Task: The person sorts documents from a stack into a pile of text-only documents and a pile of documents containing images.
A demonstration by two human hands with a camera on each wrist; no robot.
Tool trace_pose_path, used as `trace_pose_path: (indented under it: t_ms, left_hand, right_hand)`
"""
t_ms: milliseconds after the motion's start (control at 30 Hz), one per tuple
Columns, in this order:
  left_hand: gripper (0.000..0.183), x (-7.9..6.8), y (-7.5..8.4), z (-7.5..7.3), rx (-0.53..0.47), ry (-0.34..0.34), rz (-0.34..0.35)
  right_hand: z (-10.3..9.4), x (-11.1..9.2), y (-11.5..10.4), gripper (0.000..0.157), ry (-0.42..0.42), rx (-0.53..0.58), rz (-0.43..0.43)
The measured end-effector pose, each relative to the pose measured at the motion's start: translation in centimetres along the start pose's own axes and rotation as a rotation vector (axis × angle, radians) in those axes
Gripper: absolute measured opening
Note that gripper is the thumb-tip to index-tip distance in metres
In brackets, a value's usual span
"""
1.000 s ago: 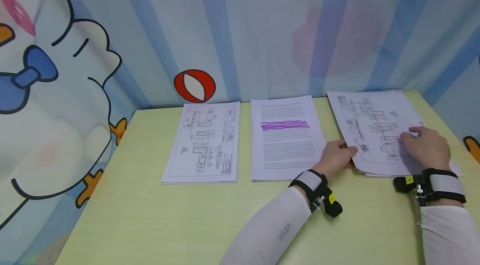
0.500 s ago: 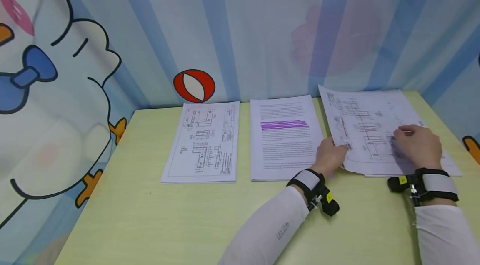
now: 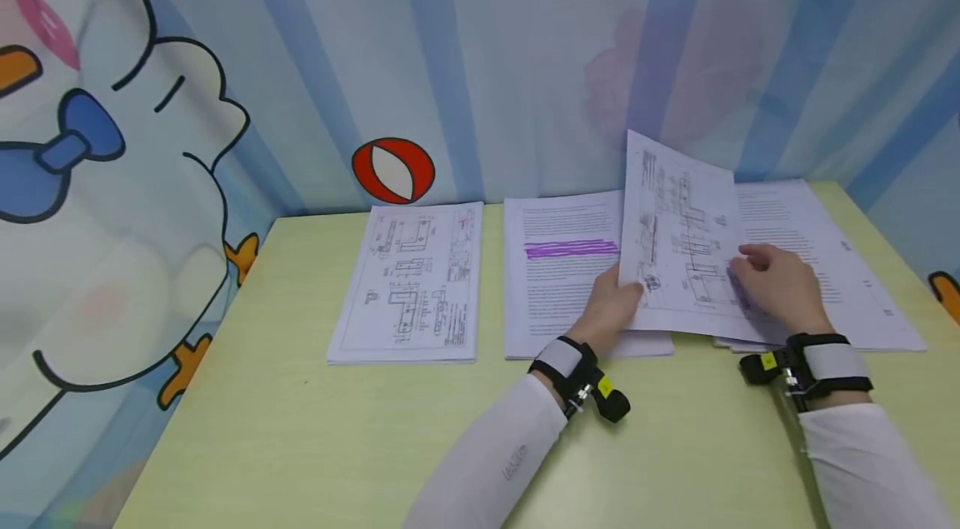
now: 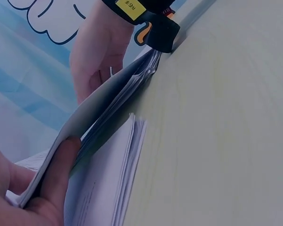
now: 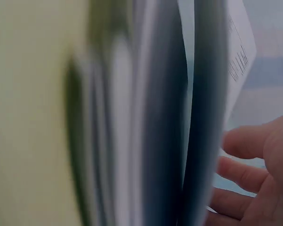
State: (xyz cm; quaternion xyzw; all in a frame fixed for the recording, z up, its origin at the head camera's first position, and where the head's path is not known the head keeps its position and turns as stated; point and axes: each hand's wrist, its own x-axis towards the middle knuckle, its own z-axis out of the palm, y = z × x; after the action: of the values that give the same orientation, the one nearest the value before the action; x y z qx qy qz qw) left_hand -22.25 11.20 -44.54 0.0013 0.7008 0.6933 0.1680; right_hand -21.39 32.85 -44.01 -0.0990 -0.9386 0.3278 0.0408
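Observation:
My left hand (image 3: 609, 311) pinches the left edge of a sheet of paper (image 3: 678, 250) printed with a technical drawing. The left wrist view has the sheet (image 4: 87, 104) between its thumb and fingers. Raised and tilted, the sheet overlaps a middle stack of text pages (image 3: 562, 287) that carries a purple highlighted band. Beneath its right side lies the right-hand paper stack (image 3: 840, 296), with a text page on top. My right hand (image 3: 783, 286) is at the sheet's right part; in the right wrist view its fingers (image 5: 245, 175) lie against the printed side.
Another stack of drawings (image 3: 420, 287) lies at the left of the pale yellow table (image 3: 360, 437). A printed curtain (image 3: 525, 54) stands right behind the table's back edge. Both wrists wear strapped cameras.
The left hand has moved left, peeling the drawing sheet up and over toward the middle stack. A text page beneath is now exposed. The right hand has followed leftward.

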Motion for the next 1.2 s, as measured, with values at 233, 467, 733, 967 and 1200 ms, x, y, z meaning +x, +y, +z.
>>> trace_pose_path:
  t_ms: [233,467,733,967,1200]
  left_hand:
    - [0.032,-0.7,0.1,-3.4,-0.044,-0.004,0.027]
    - [0.034,-2.0,0.9,-7.0,-0.09,-0.024,0.051]
    - [0.032,-3.8,1.7,-10.9,-0.143,-0.055,0.117]
    - [0.036,-5.2,2.2,-15.1,-0.059,-0.052,0.17]
    - [0.036,-6.6,3.2,-19.0,0.056,-0.023,0.164]
  right_hand:
    - [1.4,-0.2,-3.0,0.072,-0.11,0.042,-0.102]
    - [2.4,-0.4,-4.5,0.088,-0.089,0.246,-0.061]
    - [2.9,-1.0,-7.8,0.068,-0.322,0.925,0.177]
    - [3.0,-2.5,-11.4,0.054,-0.485,1.185,0.089]
    - [5.7,-3.1,-15.0,0.047,-0.347,0.933,0.053]
